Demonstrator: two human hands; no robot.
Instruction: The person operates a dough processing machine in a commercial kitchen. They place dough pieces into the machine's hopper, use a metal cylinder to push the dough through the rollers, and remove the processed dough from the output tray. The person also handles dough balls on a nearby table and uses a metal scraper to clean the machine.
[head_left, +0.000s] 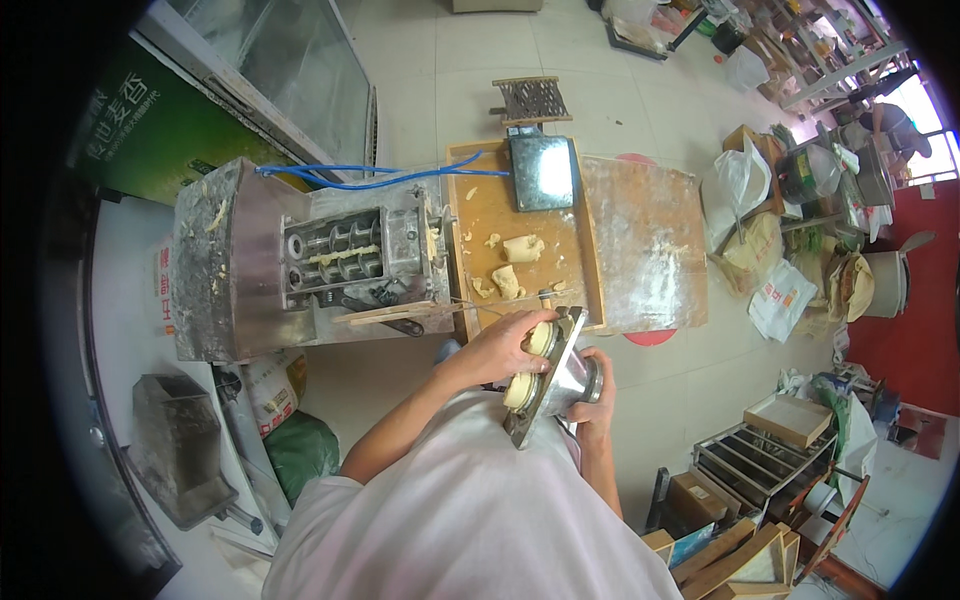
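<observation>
Just above my lap I hold a metal extruder head (574, 379), its long flange plate tilted. Two round openings on its left side are filled with pale yellow dough (519, 391). My left hand (506, 346) grips that side, with fingers at the upper dough plug and the thumb between the two openings. My right hand (596, 397) wraps around the round collar at the other end. In front and to the left stands a metal dough extruder (255, 255). Its open chamber shows twin screws (337, 255) with dough between them.
A wooden tray (589, 247) beside the extruder holds dough lumps (523, 248) and a dark flat device (541, 174). Blue cords (360, 172) cross from extruder to tray. A floury board (645, 247) extends rightward. Racks (765, 457) stand lower right; another person (892, 131) is far right.
</observation>
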